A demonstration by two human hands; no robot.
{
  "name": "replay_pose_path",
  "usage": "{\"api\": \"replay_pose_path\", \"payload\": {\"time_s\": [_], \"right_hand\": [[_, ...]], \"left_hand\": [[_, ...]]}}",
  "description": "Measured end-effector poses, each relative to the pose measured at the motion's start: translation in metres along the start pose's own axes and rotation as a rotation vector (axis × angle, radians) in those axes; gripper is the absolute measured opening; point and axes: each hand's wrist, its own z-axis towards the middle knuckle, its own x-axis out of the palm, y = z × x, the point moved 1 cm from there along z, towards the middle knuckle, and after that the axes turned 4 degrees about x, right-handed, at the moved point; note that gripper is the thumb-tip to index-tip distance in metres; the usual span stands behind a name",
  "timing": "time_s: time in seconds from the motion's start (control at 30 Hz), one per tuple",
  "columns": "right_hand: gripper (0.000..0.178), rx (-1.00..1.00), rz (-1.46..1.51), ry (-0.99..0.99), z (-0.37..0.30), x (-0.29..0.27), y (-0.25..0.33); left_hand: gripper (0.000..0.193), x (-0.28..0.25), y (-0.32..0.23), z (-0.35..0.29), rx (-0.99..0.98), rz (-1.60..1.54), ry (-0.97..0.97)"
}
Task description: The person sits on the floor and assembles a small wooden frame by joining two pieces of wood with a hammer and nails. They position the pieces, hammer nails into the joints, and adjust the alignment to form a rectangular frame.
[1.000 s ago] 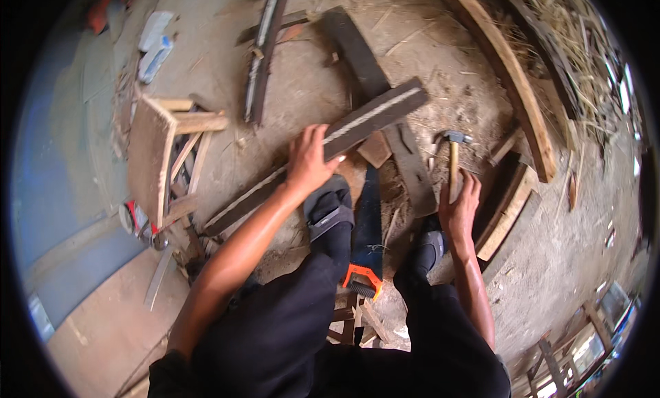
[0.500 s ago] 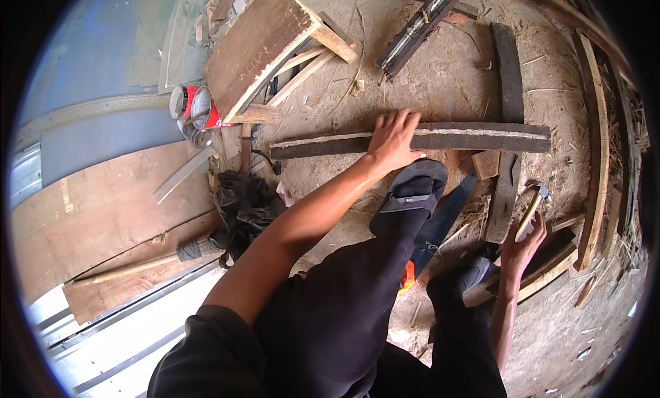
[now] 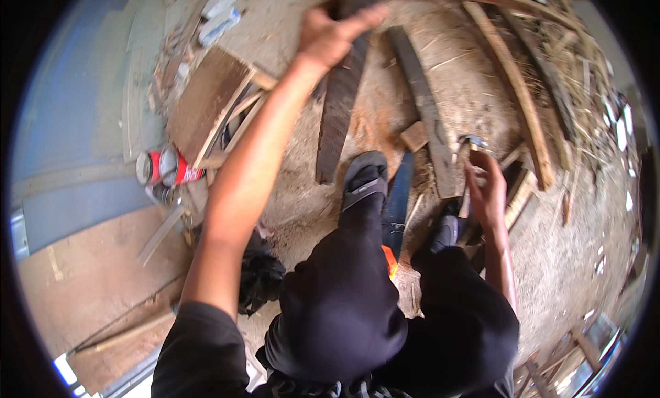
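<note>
Two hands work over a dusty dirt floor (image 3: 309,157) strewn with planks and straw. Left hand (image 3: 330,33) curls its fingers around a dark plank (image 3: 340,102) near the top. Right hand (image 3: 488,191) grips a hammer (image 3: 471,147) beside the right shoe (image 3: 443,233).

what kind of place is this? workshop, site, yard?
Most likely a rough outdoor woodworking spot. The ground is dirt strewn with sawdust and offcuts; the left hand grips a dark plank, the right hand holds a hammer, and a handsaw lies between the feet.
</note>
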Motion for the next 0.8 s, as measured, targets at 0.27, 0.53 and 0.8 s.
{"api": "replay_pose_path", "payload": {"time_s": [0.27,0.53,0.8], "right_hand": [[0.057,0.339,0.326,0.295,-0.017,-0.032,0.052],[0.057,0.22,1.188,0.126,-0.063,-0.055,0.149],[0.042,-0.225,0.898,-0.223,-0.082,-0.087,0.196]], "left_hand": [[0.07,-0.073,-0.155,0.033,0.043,-0.556,-0.407],[0.078,-0.107,-0.21,-0.05,0.112,-0.712,-0.75],[0.075,-0.125,-0.197,-0.099,-0.215,-0.93,-0.952]]}}
